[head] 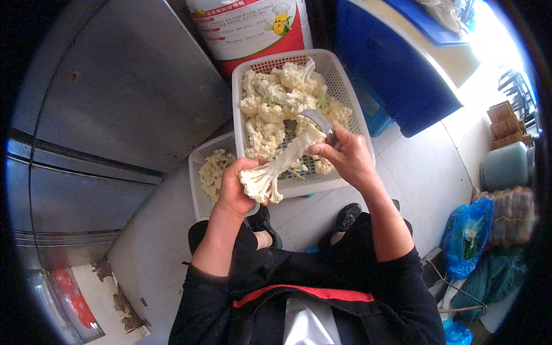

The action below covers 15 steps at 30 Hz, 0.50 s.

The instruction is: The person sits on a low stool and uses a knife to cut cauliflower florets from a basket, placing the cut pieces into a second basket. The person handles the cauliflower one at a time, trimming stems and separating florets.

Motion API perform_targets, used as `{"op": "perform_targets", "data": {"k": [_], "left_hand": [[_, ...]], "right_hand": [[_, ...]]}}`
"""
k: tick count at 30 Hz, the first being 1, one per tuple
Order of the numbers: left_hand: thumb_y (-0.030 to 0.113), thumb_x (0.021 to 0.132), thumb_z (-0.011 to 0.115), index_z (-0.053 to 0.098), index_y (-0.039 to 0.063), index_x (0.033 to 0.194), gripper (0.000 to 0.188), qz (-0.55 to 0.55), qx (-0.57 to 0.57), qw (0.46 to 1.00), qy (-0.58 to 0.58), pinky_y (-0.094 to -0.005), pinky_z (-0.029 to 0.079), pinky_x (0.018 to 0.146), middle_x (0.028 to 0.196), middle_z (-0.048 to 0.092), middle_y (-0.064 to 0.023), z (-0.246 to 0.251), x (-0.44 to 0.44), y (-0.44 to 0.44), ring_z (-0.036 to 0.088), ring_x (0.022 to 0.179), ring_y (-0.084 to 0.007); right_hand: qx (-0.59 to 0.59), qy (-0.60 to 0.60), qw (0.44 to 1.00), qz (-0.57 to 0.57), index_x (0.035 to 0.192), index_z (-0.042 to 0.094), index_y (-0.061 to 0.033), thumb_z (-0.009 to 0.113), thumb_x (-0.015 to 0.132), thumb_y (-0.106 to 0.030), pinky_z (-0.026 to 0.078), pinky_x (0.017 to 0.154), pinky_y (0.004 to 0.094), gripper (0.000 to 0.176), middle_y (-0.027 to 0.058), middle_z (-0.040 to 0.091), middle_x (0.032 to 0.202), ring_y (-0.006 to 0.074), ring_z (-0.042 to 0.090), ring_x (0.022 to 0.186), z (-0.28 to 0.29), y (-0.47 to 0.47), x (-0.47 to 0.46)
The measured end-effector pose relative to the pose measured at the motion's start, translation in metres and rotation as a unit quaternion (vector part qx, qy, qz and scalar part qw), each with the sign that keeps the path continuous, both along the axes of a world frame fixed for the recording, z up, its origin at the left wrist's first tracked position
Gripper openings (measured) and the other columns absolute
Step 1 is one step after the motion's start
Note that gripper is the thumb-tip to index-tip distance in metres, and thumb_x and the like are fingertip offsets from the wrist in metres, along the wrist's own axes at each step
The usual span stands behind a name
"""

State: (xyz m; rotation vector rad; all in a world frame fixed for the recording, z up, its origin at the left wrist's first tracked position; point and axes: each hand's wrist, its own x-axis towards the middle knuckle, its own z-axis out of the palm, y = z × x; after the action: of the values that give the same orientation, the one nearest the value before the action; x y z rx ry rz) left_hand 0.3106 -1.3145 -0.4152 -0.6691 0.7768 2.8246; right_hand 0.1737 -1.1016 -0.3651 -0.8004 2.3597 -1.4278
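Observation:
My left hand (237, 185) grips the floret end of a long piece of cauliflower (284, 157), its pale stem slanting up to the right. In my right hand (349, 157) is a knife with a curved blade (318, 120), held close to the cut end of the stem; the handle is mostly hidden by the fingers. Beneath both hands stands a white perforated plastic basket (367, 142) filled with cauliflower florets (269, 112). A smaller white basket (194, 181) with more cut florets (215, 168) sits to the left, partly covered by my left hand and forearm.
Stainless steel cabinet doors (120, 86) line the left side. Behind the large basket stands a printed sack (254, 30), with a blue container (388, 56) to its right. A blue plastic bag (468, 237) and a wire hanger (457, 289) lie at right. My shoes (347, 215) rest on the tiled floor.

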Motion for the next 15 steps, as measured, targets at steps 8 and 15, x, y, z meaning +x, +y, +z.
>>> {"op": "perform_targets", "data": {"k": [8, 15], "left_hand": [[0.022, 0.077, 0.059, 0.056, -0.007, 0.111, 0.045, -0.036, -0.018, 0.999, 0.012, -0.0423, 0.055, 0.047, 0.091, 0.062, -0.0228, 0.006, -0.001, 0.009, 0.065, 0.069, -0.0327], [0.020, 0.078, 0.058, 0.054, -0.007, 0.113, 0.045, -0.048, -0.037, 0.998, -0.019, -0.0387, 0.056, 0.054, 0.089, 0.064, -0.0185, 0.009, 0.000, 0.011, 0.065, 0.069, -0.0296]], "right_hand": [[0.024, 0.084, 0.996, 0.006, 0.075, 0.053, 0.0024, 0.065, 0.088, -0.036, 0.038, 0.049, 0.0341, 0.042, 0.0107, 0.043, 0.053, 0.0130, 0.041, 0.051, -0.002, 0.002, 0.000], [0.061, 0.118, 0.991, -0.020, 0.071, 0.052, 0.0004, 0.061, 0.087, -0.046, 0.045, 0.053, 0.0432, 0.050, 0.0189, 0.055, 0.057, 0.0352, 0.060, 0.056, -0.008, -0.009, 0.007]]}}
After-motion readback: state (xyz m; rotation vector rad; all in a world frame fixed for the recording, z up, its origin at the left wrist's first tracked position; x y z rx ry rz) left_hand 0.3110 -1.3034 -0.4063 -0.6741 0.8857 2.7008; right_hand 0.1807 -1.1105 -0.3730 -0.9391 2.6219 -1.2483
